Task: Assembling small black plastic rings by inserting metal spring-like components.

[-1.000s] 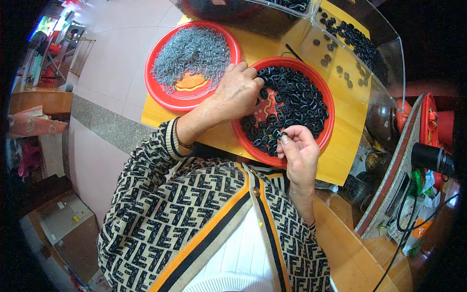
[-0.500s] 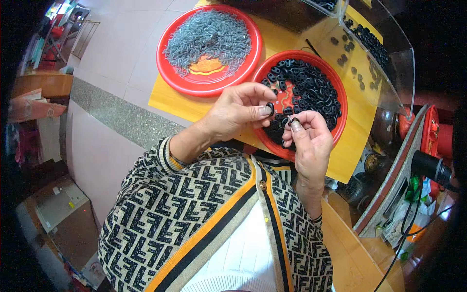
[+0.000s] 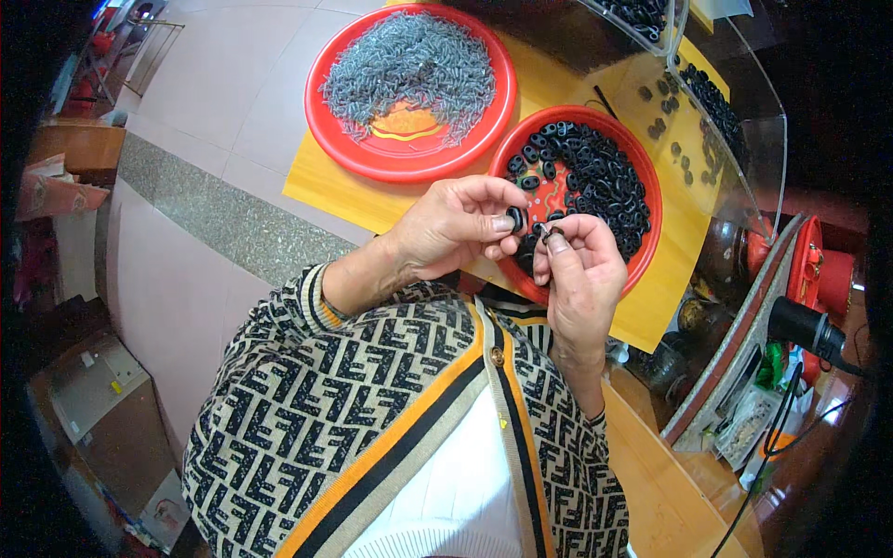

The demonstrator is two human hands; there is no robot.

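Between the thumb and fingers of my left hand is a small black oval plastic piece, held upright. My right hand is closed in a pinch just to the right, with a small dark part at its fingertips. A thin pale tip pokes from that part toward the black piece; I cannot tell whether they touch. Both hands hover over the near left rim of a red tray, which holds many loose black oval pieces with holes in them.
A second red tray, farther left, holds a heap of small grey translucent pieces. Both trays stand on a yellow board. At the far right, a clear plastic bin has black pieces around it. A black cylindrical device with a cable is at the right.
My hands have come slightly closer together, bringing the right hand's part nearer the black oval piece. The whole view has shifted a little. Both pinches stay closed.
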